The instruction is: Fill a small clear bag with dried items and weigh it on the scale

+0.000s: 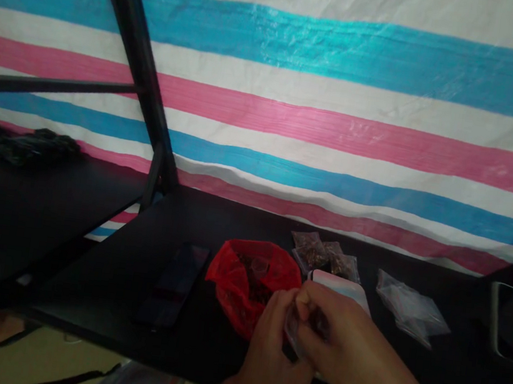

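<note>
The bag (293, 334) is between the hands, above the table (235, 213), near its front edge. Its visible edge slants from upper left to lower right; fingers cover the rest, so its full long axis and the direction of its mouth cannot be told. The red sack (229, 298) is just left; the white box (336, 284) is behind, partly covered by the right hand (331, 331). Filled packets (309, 251) are beyond, clear packets (411, 308) to the right. The left hand (277, 353) and right hand pinch the bag, fingertips together
</note>
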Demonstrator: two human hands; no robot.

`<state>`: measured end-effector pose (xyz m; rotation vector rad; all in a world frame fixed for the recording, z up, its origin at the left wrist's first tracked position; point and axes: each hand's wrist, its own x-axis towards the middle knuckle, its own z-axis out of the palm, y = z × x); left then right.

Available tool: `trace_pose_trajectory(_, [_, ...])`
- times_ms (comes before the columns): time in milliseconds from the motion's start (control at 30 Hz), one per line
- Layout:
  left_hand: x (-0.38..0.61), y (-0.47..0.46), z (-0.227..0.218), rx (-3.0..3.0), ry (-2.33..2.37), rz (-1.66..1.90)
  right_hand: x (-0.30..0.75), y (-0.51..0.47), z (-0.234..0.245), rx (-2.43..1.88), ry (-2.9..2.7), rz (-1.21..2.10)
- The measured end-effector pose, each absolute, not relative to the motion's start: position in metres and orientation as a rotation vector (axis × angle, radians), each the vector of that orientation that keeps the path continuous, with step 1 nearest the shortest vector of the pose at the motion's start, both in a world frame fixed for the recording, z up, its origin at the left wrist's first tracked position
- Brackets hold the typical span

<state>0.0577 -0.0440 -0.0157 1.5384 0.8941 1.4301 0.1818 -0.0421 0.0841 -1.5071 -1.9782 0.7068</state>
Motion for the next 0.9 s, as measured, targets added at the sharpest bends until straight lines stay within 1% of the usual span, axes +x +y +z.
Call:
trace_pose_trajectory(133, [0.040,-0.031,-0.012,1.687,0.774,1.265,0.193,-0.042,0.084,-1.490,-1.910,0.806])
trace_pose_trajectory(233, [0.031,-0.025,-0.012,1.682,0.697,1.118,0.200,-0.042,0.084,-1.471,-1.883,0.875])
trace_pose_trajectory(300, [0.029,-0.026,-0.013,1.644,0.694,1.099,0.199,-0.037,0.084,-1.435,-1.855,0.894])
trace_pose_trajectory(367, [0.029,-0.029,-0.013,1.564,0.788,1.168,0.192,-0.027,0.081,-1.384,-1.786,0.865])
trace_pose_trajectory(433, [0.027,-0.033,-0.010,1.475,0.950,1.270,0.180,-0.013,0.075,-1.361,-1.702,0.763])
trace_pose_trajectory(500, [0.022,-0.034,-0.007,1.472,1.090,1.303,0.168,0.000,0.064,-1.391,-1.751,0.652])
trace_pose_trajectory(567, [0.014,-0.034,-0.004,1.599,1.191,1.232,0.157,0.008,0.051,-1.442,-2.012,0.570])
trace_pose_trajectory(667, [0.000,-0.032,-0.004,1.864,1.386,1.000,0.154,0.010,0.036,-1.623,-2.326,0.349])
trace_pose_trajectory(800, [-0.014,-0.034,-0.010,2.104,1.664,0.753,0.167,0.003,0.024,-1.797,-2.388,0.033])
trace_pose_trajectory(900, [-0.021,-0.038,-0.014,2.274,1.724,0.805,0.177,0.004,0.022,-1.820,-2.350,-0.119])
